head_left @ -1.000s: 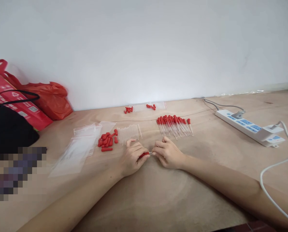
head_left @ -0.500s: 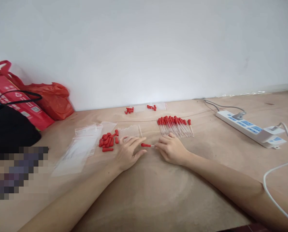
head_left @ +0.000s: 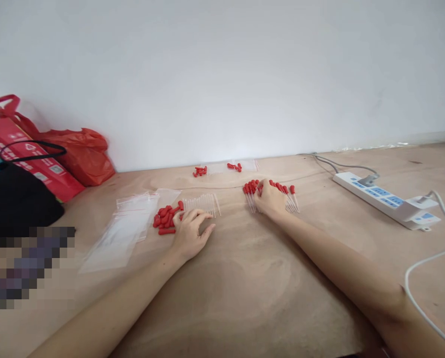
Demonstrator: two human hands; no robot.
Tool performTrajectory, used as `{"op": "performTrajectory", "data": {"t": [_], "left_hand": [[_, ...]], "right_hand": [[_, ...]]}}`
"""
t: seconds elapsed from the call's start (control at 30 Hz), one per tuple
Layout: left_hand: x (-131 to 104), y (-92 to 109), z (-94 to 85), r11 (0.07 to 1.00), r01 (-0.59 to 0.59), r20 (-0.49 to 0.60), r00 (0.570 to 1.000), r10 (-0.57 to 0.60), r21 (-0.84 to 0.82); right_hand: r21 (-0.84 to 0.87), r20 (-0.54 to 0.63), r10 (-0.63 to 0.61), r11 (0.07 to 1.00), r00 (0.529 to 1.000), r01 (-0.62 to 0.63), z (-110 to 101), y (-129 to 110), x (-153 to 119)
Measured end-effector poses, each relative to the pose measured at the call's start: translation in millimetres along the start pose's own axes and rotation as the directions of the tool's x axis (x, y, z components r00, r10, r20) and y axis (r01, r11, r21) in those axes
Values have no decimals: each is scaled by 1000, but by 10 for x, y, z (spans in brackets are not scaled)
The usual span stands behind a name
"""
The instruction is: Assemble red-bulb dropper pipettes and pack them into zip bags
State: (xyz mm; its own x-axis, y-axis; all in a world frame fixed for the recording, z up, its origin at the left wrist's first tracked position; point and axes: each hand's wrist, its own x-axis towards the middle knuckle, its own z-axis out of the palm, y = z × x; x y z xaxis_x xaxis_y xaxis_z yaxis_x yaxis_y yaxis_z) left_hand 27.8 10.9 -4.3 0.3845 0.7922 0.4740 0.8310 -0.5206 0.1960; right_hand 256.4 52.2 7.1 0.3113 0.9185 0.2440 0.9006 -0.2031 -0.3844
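Observation:
My left hand point(head_left: 192, 233) rests low over the table, fingers spread and thumb apart, holding nothing I can see. Just left of it lies a loose heap of red rubber bulbs point(head_left: 166, 219). Beyond its fingertips is a row of thin clear tubes point(head_left: 202, 203). My right hand point(head_left: 271, 200) is over a row of red-topped droppers point(head_left: 291, 196), its fingers curled down among the red bulbs. Its fingers are closed on a dropper, largely hidden by the hand. Droppers stick out on both sides of the hand, tips toward me.
Clear zip bags point(head_left: 121, 233) lie left of the bulbs. More red bulbs point(head_left: 200, 171) and a clear bag point(head_left: 247, 165) are near the wall. A white power strip point(head_left: 379, 196) with a cable point(head_left: 409, 288) lies right. Red bags point(head_left: 84, 154) and a black bag point(head_left: 21, 199) stand left.
My right hand has moved away from me to the dropper row, taking along the dropper that was between my hands. My left hand has shifted slightly left, toward the bulbs.

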Motion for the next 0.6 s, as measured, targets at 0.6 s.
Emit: {"op": "performTrajectory", "data": {"t": [0.6], "left_hand": [[265, -305, -140, 938, 272, -149, 958, -244, 213]], "right_hand": [[26, 158, -255, 967, 954, 255, 238, -545, -216]]}}
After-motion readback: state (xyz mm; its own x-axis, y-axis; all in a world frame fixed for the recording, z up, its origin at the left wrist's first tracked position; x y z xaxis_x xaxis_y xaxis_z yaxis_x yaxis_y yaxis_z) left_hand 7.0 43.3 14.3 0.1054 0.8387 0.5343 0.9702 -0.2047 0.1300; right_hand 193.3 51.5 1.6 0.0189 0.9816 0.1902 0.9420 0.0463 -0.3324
